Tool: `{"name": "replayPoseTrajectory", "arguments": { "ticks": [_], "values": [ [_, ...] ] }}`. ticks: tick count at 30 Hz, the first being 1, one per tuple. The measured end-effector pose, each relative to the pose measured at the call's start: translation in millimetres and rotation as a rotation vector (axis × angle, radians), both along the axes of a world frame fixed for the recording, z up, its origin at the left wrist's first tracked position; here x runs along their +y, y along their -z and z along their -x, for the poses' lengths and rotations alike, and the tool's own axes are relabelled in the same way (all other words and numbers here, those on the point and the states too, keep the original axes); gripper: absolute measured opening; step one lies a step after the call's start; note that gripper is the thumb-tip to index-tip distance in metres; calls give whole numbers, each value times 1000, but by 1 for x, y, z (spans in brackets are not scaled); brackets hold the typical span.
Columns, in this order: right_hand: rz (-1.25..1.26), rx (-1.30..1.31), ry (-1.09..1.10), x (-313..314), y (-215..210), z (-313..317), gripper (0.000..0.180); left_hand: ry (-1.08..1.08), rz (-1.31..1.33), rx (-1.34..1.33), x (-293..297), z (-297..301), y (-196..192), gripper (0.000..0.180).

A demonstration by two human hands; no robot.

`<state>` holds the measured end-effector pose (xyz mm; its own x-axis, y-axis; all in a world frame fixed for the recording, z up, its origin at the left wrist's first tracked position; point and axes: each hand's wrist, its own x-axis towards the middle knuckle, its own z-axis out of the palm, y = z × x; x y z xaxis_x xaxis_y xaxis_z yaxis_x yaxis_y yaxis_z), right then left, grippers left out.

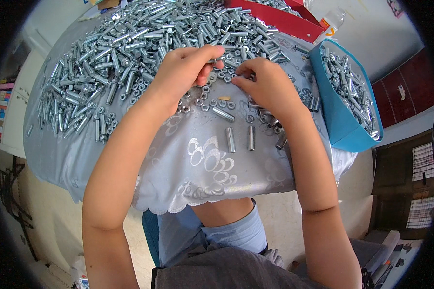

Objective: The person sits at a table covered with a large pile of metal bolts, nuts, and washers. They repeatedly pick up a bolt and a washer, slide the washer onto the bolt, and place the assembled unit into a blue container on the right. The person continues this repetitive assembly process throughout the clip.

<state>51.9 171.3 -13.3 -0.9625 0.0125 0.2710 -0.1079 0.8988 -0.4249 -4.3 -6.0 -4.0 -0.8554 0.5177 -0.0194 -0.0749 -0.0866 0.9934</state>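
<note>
Over the near edge of a big heap of metal sleeve anchors point(144, 41), my left hand point(185, 70) is closed, its thumb and fingers pinching a thin metal piece mostly hidden by the fingers. Just to its right, my right hand point(267, 82) has its thumb and fingertips curled together at a small shiny bit; what they hold is too small to make out. Loose hex nuts point(213, 102) are scattered below and between both hands. Closer to me lie a tilted metal sleeve point(223, 113) and two sleeves side by side, a left one point(230, 139) and a right one point(251, 138).
A blue box point(347, 132) full of anchors stands at the table's right edge. At the back are a red box point(284, 21) and a clear bottle point(332, 23). A shiny patterned cloth point(188, 168) covers the table and hangs over my lap.
</note>
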Motion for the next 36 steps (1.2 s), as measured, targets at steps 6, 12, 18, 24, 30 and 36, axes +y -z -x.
{"name": "replayPoseTrajectory", "arguments": {
  "ticks": [6, 12, 18, 24, 30, 36],
  "values": [
    [190, 100, -39, -4, -6, 1, 22, -4, -3, -38, 0, 1, 0, 27],
    [708, 148, -198, -21, -18, 0, 18, 1, 6, -65, -1, 1, 1, 25],
    [604, 217, -256, -23, -10, 1, 19, -57, 3, -61, 1, 1, 5, 28],
    [452, 253, -286, -25, -15, -5, 18, -126, 50, -27, -1, -1, 2, 38],
    [398, 189, -347, -26, -21, -9, 16, -284, 144, 282, 3, 4, 11, 48],
    [198, 318, -364, -19, -16, -3, 16, -249, 198, 343, 3, 1, 11, 47]
  ]
}}
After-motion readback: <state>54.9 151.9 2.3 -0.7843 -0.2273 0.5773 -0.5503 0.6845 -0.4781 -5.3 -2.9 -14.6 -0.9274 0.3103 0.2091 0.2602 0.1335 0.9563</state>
